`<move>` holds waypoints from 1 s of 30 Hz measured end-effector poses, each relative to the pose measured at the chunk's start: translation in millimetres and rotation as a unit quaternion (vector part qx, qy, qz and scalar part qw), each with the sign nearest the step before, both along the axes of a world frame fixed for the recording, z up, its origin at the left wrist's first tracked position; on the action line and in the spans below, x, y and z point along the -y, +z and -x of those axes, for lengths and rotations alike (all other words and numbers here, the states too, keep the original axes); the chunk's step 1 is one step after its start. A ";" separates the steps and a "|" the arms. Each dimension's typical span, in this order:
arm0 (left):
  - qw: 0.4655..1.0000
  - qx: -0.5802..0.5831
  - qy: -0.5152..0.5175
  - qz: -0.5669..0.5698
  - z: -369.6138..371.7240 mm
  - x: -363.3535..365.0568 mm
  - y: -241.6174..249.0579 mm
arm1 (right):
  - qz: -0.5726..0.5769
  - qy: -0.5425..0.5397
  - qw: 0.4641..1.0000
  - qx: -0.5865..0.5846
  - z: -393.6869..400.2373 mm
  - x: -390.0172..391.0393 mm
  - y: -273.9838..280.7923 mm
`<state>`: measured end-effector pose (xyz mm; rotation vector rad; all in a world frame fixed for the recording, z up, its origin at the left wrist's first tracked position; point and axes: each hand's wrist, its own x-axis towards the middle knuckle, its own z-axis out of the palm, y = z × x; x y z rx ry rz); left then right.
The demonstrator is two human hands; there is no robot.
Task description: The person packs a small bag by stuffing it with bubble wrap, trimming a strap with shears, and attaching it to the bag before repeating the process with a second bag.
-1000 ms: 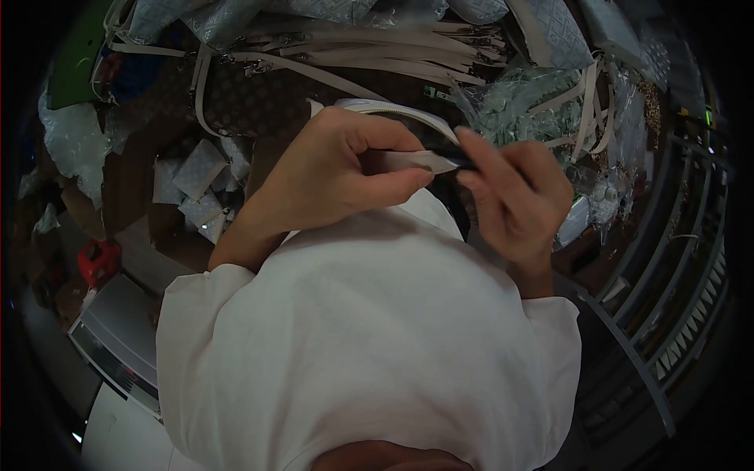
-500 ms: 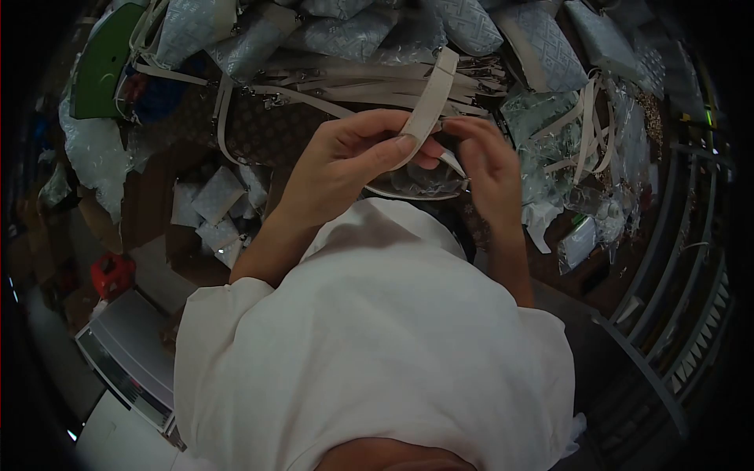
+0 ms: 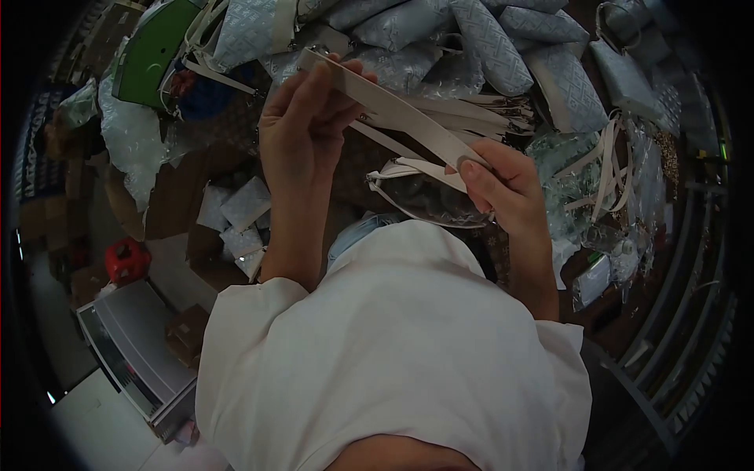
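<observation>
A wide cream bag strap (image 3: 404, 112) is stretched slantwise between my two hands. My left hand (image 3: 305, 110) is closed around its upper end, near a small metal fitting (image 3: 316, 50). On the lower right, my right hand (image 3: 506, 184) pinches the strap between thumb and fingers. Just below lies a bag (image 3: 432, 202) with cream edging and clear plastic, partly hidden by my right hand. A pile of cream straps (image 3: 471, 115) with metal clasps lies behind the held strap.
Patterned grey bags (image 3: 404, 25) in plastic are heaped at the back. Crumpled clear wrapping (image 3: 561, 169) and loose straps (image 3: 609, 161) lie at the right. A cardboard box (image 3: 206, 263) holding small patterned pieces stands at the left, near a red container (image 3: 126, 261). Metal rails (image 3: 667, 306) run along the right.
My hands have moved apart, the left up and leftward, the right slightly down and rightward. The strap, earlier curved upward from close-set hands, is now extended between them.
</observation>
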<state>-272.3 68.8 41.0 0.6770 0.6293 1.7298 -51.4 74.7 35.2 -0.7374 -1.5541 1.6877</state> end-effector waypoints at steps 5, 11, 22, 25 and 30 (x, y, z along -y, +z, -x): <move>0.997 0.065 0.037 -0.035 40.2 -8.4 -1.8 | -0.299 -0.081 0.942 0.130 -8.0 -4.2 6.6; 0.831 -0.458 0.201 -0.244 5.7 -5.9 34.2 | -0.564 -0.118 0.734 0.359 -4.9 0.4 28.2; 0.818 -0.309 -0.484 0.043 15.1 21.5 2.2 | -0.579 -0.305 0.681 0.330 -70.6 -17.7 -12.4; 0.818 -0.346 -0.453 0.078 14.7 28.0 5.0 | -0.548 -0.320 0.692 0.344 -85.2 -17.1 -27.0; 0.855 -0.121 -0.504 0.020 22.8 24.3 -13.7 | -0.383 -0.294 0.833 0.270 -100.4 -8.6 -47.2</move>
